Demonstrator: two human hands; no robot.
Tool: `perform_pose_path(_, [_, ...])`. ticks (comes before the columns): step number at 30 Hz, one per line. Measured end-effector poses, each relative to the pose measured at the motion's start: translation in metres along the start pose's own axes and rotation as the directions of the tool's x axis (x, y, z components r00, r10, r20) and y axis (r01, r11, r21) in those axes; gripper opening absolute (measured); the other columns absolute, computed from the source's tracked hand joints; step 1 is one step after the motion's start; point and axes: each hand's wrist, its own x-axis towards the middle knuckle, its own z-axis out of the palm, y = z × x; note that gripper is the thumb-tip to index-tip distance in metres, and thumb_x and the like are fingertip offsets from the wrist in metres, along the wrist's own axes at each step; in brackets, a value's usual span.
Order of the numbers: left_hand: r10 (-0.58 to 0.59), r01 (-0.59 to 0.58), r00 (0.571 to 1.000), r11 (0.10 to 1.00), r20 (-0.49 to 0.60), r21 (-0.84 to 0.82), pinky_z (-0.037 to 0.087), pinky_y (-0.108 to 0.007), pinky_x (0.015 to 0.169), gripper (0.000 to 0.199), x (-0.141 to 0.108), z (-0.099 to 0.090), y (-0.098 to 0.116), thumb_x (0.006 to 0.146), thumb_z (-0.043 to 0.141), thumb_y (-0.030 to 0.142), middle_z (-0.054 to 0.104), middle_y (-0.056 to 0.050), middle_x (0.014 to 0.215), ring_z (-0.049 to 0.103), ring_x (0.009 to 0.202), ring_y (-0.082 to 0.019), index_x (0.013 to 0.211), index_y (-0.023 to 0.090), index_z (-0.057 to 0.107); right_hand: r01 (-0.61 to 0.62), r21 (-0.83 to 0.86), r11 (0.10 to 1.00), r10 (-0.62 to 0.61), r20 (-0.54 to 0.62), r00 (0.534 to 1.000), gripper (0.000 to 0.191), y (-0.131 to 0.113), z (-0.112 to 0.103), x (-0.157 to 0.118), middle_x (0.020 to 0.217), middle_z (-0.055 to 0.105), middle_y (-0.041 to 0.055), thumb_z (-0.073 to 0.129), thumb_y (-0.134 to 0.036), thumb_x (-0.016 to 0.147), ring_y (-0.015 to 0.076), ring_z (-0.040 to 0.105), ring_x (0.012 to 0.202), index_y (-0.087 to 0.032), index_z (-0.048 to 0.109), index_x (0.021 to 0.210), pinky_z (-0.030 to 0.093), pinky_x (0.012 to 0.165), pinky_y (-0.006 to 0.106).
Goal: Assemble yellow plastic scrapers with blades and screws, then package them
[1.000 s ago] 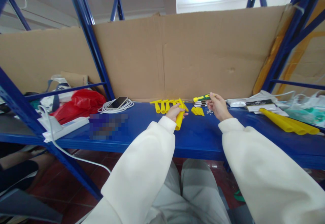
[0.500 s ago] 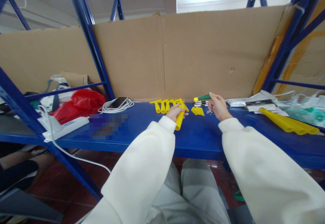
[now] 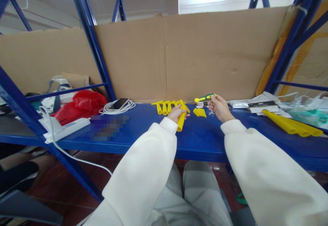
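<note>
My left hand (image 3: pixel 175 114) is closed round a yellow plastic tube with a crosspiece at its top (image 3: pixel 181 120), its open end facing me. In my right hand (image 3: pixel 219 107) is a green and yellow screwdriver (image 3: pixel 205 97), pinched by the end of its handle, its thin shaft pointing left at the top of the yellow tube. Whether the tip touches the tube I cannot tell. Several similar yellow T-shaped pieces (image 3: pixel 164 108) stand in a row behind my left hand. Between my hands lie small flat yellow pieces (image 3: pixel 200 112) and tiny scattered silvery parts (image 3: pixel 212 113).
Long yellow tubes (image 3: pixel 292 123) lie at the right, near white packages (image 3: pixel 263 105). A phone (image 3: pixel 119 103) rests on a coiled white cable (image 3: pixel 105 109) at the left. Beyond are a white power strip (image 3: pixel 71 130) and red bag (image 3: pixel 82 104). Cardboard (image 3: pixel 205 55) stands behind the blue shelf (image 3: pixel 200 152).
The screwdriver has turned slightly in my right hand, and its shaft now shows towards the yellow tube. My left hand has stayed in place.
</note>
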Motion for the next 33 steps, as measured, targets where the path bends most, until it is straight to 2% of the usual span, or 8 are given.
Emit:
perform_pose_path(3, [0.002,-0.002,1.0,1.0,0.001,-0.01,0.045,-0.016,0.042,0.079,0.0009,-0.0004,-0.0003,0.083,0.052,0.0,0.063,-0.014,0.131,0.069,0.061,-0.01,0.155,0.026,0.029,0.011,0.002,1.0,-0.011,-0.006,1.0,0.046,0.0009,-0.0005,0.0002,0.052,0.052,-0.0084,0.086,-0.051,0.065,0.0068,0.049,0.043,-0.023,0.052,0.08,0.035,0.036,0.014])
perform_pose_path(8, [-0.009,0.009,1.0,1.0,0.009,-0.005,0.044,-0.017,0.043,0.081,0.0014,-0.0008,0.0,0.084,0.056,0.0,0.066,-0.013,0.122,0.067,0.056,-0.01,0.156,0.026,0.028,0.03,-0.027,0.999,-0.032,-0.064,0.997,0.053,0.0038,-0.0015,0.0018,0.048,0.048,-0.01,0.086,-0.057,0.06,0.0051,0.043,0.037,-0.023,0.048,0.075,0.031,0.032,0.014])
perform_pose_path(14, [-0.007,0.007,1.0,1.0,0.016,0.002,0.045,-0.017,0.042,0.08,-0.0015,0.0007,0.001,0.085,0.055,0.001,0.068,-0.012,0.117,0.067,0.057,-0.01,0.156,0.026,0.028,0.012,-0.038,0.999,-0.016,-0.109,0.994,0.057,0.0023,-0.0002,0.0011,0.05,0.053,-0.008,0.086,-0.059,0.058,0.0045,0.044,0.037,-0.022,0.046,0.071,0.031,0.031,0.014])
perform_pose_path(22, [-0.003,0.003,1.0,1.0,0.009,-0.009,0.044,-0.016,0.041,0.081,-0.0033,0.0017,0.0009,0.084,0.054,0.001,0.068,-0.012,0.116,0.069,0.06,-0.011,0.156,0.027,0.028,0.017,-0.026,1.0,-0.019,-0.068,0.998,0.049,-0.0002,0.0008,-0.0001,0.049,0.054,-0.0082,0.085,-0.057,0.061,0.0056,0.045,0.037,-0.023,0.056,0.081,0.031,0.033,0.015])
perform_pose_path(26, [-0.006,0.006,1.0,1.0,0.011,-0.019,0.044,-0.015,0.041,0.08,-0.0004,0.0004,-0.0002,0.085,0.055,0.002,0.068,-0.011,0.116,0.069,0.063,-0.012,0.156,0.029,0.029,-0.009,-0.001,1.0,0.009,-0.017,1.0,0.041,-0.0035,0.0001,-0.001,0.053,0.059,-0.0042,0.081,-0.053,0.069,0.0075,0.049,0.04,-0.022,0.059,0.084,0.034,0.035,0.016])
perform_pose_path(29, [-0.017,0.018,1.0,1.0,0.012,-0.026,0.044,-0.016,0.042,0.08,0.0012,-0.0006,-0.0001,0.086,0.059,0.004,0.067,-0.011,0.117,0.069,0.063,-0.012,0.156,0.029,0.029,-0.021,0.014,1.0,0.021,0.02,1.0,0.035,-0.005,-0.0006,-0.0015,0.056,0.062,-0.0014,0.077,-0.051,0.074,0.0086,0.05,0.041,-0.021,0.058,0.081,0.035,0.035,0.018])
perform_pose_path(33, [-0.024,0.024,1.0,1.0,0.008,-0.001,0.044,-0.015,0.042,0.078,-0.0005,-0.0002,0.0014,0.085,0.053,0.002,0.067,-0.011,0.117,0.07,0.065,-0.012,0.155,0.028,0.029,-0.008,-0.002,1.0,0.009,0.005,1.0,0.04,-0.0045,-0.0002,-0.0023,0.055,0.061,-0.0023,0.081,-0.052,0.07,0.007,0.048,0.04,-0.021,0.055,0.076,0.035,0.036,0.017])
